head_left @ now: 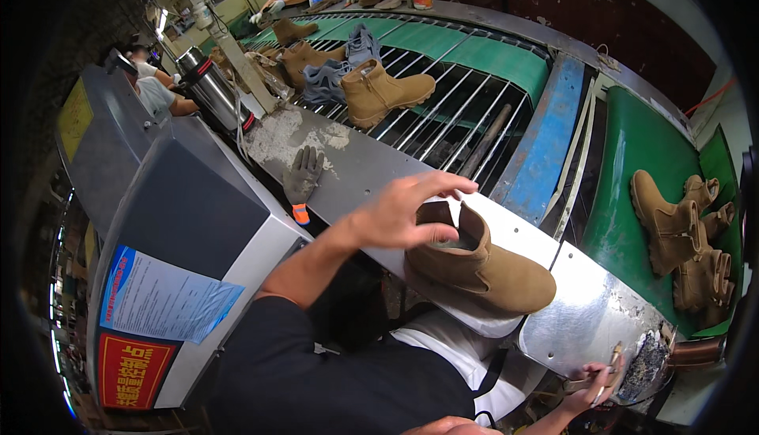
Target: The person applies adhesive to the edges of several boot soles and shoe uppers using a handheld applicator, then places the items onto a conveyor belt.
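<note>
A tan ankle boot stands on the metal-topped ledge in front of me, toe to the right. My left hand is over its opening, thumb and fingers curved apart. A small white pointed shape shows between them; I cannot tell if it is part of the boot. Low at the right, my right hand grips a thin brush, tip up, its bristles small and hard to make out. Just beside it is a dark, crusted patch on the ledge.
A grey work glove lies left on the ledge. Beyond, a roller conveyor carries tan boots and grey shoes. More boots rest on a green belt at right. A steel flask and grey machine stand left; people work far off.
</note>
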A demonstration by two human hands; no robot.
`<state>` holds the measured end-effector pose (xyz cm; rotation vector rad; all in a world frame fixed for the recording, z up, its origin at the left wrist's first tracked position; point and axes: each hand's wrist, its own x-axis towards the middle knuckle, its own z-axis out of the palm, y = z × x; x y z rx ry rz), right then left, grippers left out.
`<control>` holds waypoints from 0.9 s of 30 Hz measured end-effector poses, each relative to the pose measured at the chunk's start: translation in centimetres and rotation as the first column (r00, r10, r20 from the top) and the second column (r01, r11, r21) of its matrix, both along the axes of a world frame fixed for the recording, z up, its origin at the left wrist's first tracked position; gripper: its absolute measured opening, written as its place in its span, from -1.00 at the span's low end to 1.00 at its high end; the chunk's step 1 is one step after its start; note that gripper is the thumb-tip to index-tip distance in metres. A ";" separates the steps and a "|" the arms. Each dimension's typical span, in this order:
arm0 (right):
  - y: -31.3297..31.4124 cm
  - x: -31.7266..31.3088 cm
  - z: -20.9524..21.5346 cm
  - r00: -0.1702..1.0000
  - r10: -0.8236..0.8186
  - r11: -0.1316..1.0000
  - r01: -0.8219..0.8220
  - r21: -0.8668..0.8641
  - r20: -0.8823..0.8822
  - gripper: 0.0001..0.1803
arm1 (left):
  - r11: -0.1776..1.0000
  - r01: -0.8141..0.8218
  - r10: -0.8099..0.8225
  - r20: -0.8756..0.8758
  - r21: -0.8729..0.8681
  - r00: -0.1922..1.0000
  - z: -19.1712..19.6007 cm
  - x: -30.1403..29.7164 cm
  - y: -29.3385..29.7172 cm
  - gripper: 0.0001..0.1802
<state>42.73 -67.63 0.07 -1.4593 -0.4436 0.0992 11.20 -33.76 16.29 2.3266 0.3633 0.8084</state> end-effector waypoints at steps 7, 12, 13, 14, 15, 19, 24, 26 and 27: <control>-1.7 6.1 -2.6 0.994 -0.093 0.988 0.100 0.120 -0.056 -0.42 | 0.994 0.104 -0.083 -0.434 0.023 0.897 -1.0 2.5 1.4 -0.86; -0.7 5.0 -1.4 0.990 -0.106 0.975 0.123 0.186 -0.098 -0.46 | 0.999 -0.028 0.020 -0.269 -0.029 0.963 -3.1 3.8 -0.4 -0.88; -0.1 5.0 -1.4 0.991 -0.082 0.976 0.101 0.195 -0.104 -0.47 | 0.990 -0.108 0.083 -0.237 -0.095 0.968 -3.1 4.0 -1.0 -0.88; -0.2 5.1 -1.0 0.993 -0.073 0.975 0.091 0.204 -0.093 -0.47 | 0.971 -0.169 0.135 -0.198 -0.168 0.971 -3.3 5.1 -1.0 -0.88; -0.3 5.3 -0.8 0.993 -0.084 0.979 0.098 0.180 -0.084 -0.47 | 0.966 -0.171 0.146 -0.138 -0.194 0.980 -3.9 6.2 -0.5 -0.88; -0.7 5.4 -0.5 0.992 -0.125 0.983 0.128 0.134 -0.031 -0.38 | 0.978 -0.174 0.171 -0.037 -0.116 0.985 -3.7 15.6 2.0 -0.87; -0.6 5.3 0.1 0.980 -0.178 0.976 0.187 0.116 -0.084 -0.36 | 0.978 -0.142 0.118 0.162 0.151 0.980 -3.4 34.2 10.3 -0.82; -0.5 5.4 0.0 0.980 -0.181 0.977 0.189 0.100 -0.083 -0.36 | 0.945 -0.162 0.084 0.265 0.286 0.961 -2.5 42.5 13.0 -0.78; -0.7 5.5 0.0 0.983 -0.168 0.981 0.174 0.083 -0.069 -0.35 | 0.940 -0.187 0.104 0.284 0.284 0.953 -2.6 46.4 13.6 -0.74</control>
